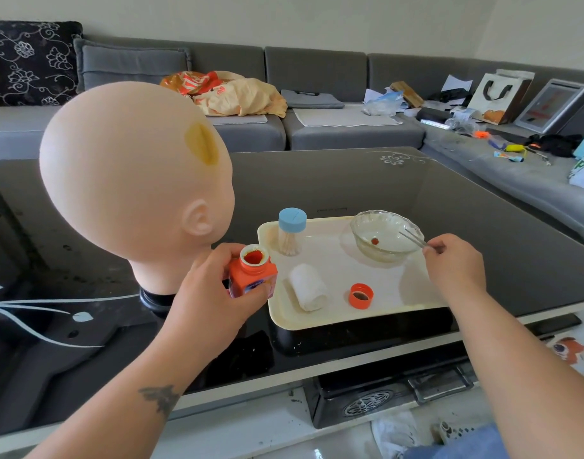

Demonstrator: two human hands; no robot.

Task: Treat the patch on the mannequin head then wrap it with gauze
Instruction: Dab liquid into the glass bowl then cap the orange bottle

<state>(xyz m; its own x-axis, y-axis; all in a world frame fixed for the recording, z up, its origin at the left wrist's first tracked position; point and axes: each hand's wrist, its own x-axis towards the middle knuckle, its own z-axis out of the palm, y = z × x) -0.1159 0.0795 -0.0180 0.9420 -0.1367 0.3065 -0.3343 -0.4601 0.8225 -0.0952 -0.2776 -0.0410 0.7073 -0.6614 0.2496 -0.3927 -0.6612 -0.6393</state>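
A bald mannequin head stands on the dark table at the left, with a yellow-stained patch on its crown. My left hand grips an open orange bottle just left of the cream tray. My right hand pinches metal tweezers whose tips reach into a glass bowl; a small red ball lies in the bowl. A white gauze roll and the orange cap lie on the tray.
A clear jar of cotton swabs with a blue lid stands at the tray's back left. A grey sofa strewn with bags and clutter runs behind and to the right of the glossy dark table.
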